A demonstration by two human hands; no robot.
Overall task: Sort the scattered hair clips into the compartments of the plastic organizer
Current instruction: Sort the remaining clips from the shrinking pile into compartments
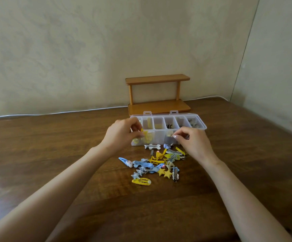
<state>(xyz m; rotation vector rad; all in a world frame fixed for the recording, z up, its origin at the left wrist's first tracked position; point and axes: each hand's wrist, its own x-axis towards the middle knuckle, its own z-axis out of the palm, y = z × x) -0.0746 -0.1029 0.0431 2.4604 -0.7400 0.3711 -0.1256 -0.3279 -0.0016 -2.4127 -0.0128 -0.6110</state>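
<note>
Dark wood-grain desk (54,154), smooth with a soft sheen. Clear glossy plastic organizer (202,126) (walls slightly frosted). Matt mid-brown wooden shelf (157,78). Hair clips (152,165): painted yellow and blue, some bare shiny metal. Faintly patterned matt wall (71,49).

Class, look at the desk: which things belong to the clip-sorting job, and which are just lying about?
Belong to the job:
plastic organizer
scattered hair clips
yellow clip in the left hand
right hand

Just lying about:
wooden shelf
white cable
</note>
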